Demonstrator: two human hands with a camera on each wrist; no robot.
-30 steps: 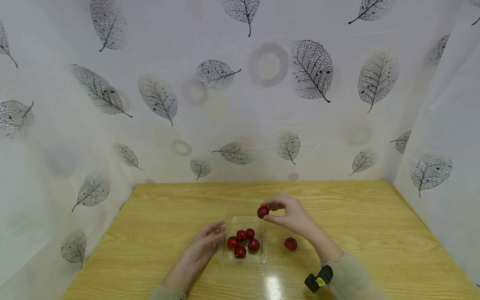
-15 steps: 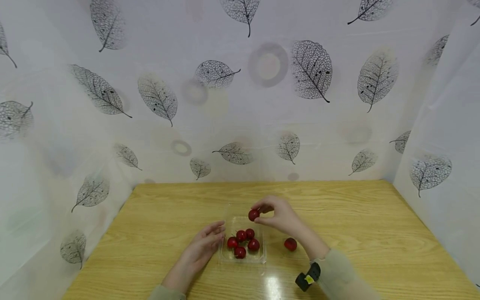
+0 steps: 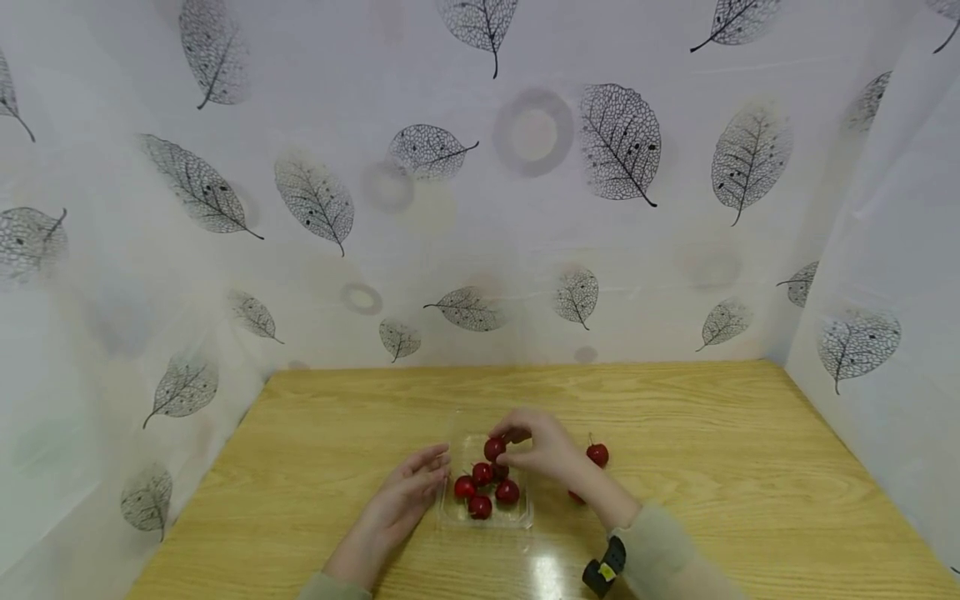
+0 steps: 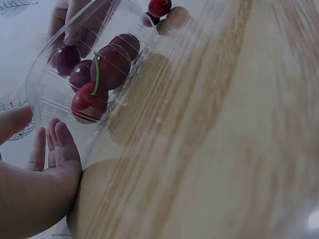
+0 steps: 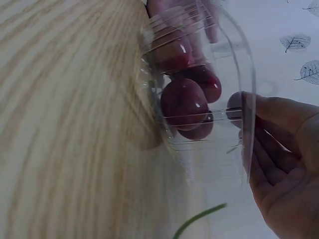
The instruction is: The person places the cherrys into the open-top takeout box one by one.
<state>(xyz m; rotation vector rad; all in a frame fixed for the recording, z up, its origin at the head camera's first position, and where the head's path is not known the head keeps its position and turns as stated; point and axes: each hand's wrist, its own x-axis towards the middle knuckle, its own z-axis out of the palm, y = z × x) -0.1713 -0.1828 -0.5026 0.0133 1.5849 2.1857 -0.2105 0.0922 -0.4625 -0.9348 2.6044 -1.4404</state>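
A clear plastic box (image 3: 487,523) stands on the table with several dark red cherries (image 3: 480,507) in it. My right hand (image 3: 543,450) pinches one more cherry (image 3: 494,449) between thumb and fingers, over the far right part of the box. Through the box wall, the right wrist view shows this held cherry (image 5: 235,105) at the fingertips. My left hand (image 3: 408,493) lies on its edge at the left side of the box, fingers extended and holding nothing. Whether those fingers (image 4: 67,142) touch the wall is hard to tell.
Right of the box, a cherry with a stem (image 3: 597,454) lies on the wooden table (image 3: 697,467). Another cherry (image 3: 576,497) is mostly hidden by the right forearm. A leaf-patterned curtain (image 3: 480,208) encloses the table at the back and sides.
My right hand has moved left and nearer the box's contents with its cherry. A stemmed cherry on the table has come into view behind the right forearm. The left hand stays put.
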